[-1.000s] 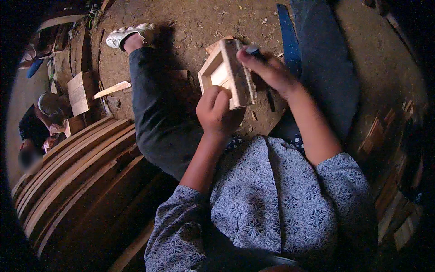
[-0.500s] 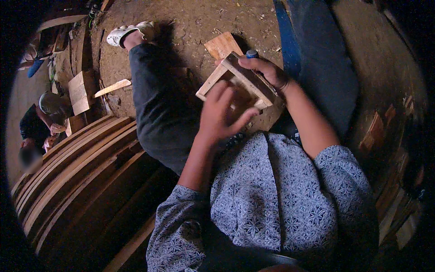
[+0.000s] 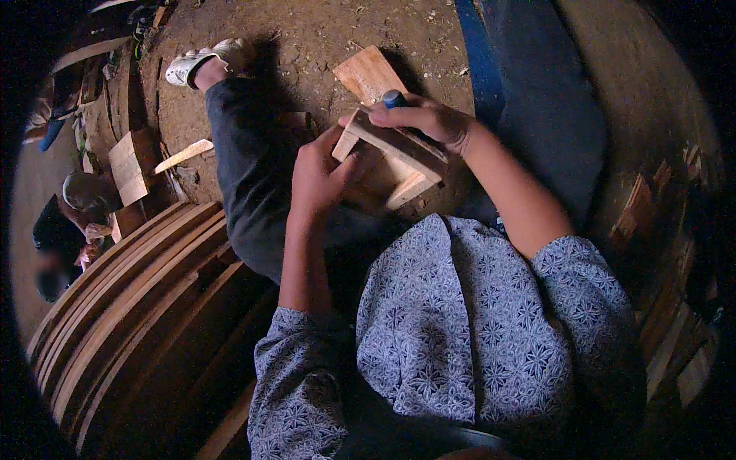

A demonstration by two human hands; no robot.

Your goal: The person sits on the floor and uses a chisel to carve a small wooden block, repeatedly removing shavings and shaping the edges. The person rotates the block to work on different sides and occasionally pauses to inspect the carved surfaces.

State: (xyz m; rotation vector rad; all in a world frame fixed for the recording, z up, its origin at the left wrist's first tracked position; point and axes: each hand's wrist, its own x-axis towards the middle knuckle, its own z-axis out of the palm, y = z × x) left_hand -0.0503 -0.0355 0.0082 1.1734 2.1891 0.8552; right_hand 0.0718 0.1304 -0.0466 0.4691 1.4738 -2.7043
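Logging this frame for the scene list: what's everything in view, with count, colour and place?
box: 1, pale wood, between both hands
tool: 1, blue end showing, in right hand; rest hidden
board: 1, tan, on ground beyond box
strip: 1, blue, beside right leg
stick: 1, pale, left of left leg
panel: 1, tan, left
planks: several, brown, stacked lower left
scraps: several, brown, right
ground: 1, brown, around legs
co-worker: 1, dark clothing, left edge
shoe: 1, white, left foot
trousers: 1 pair, dark, both legs
shirt: 1, blue-white pattern, torso
left hand: 1, bare, on box
right hand: 1, bare, at box
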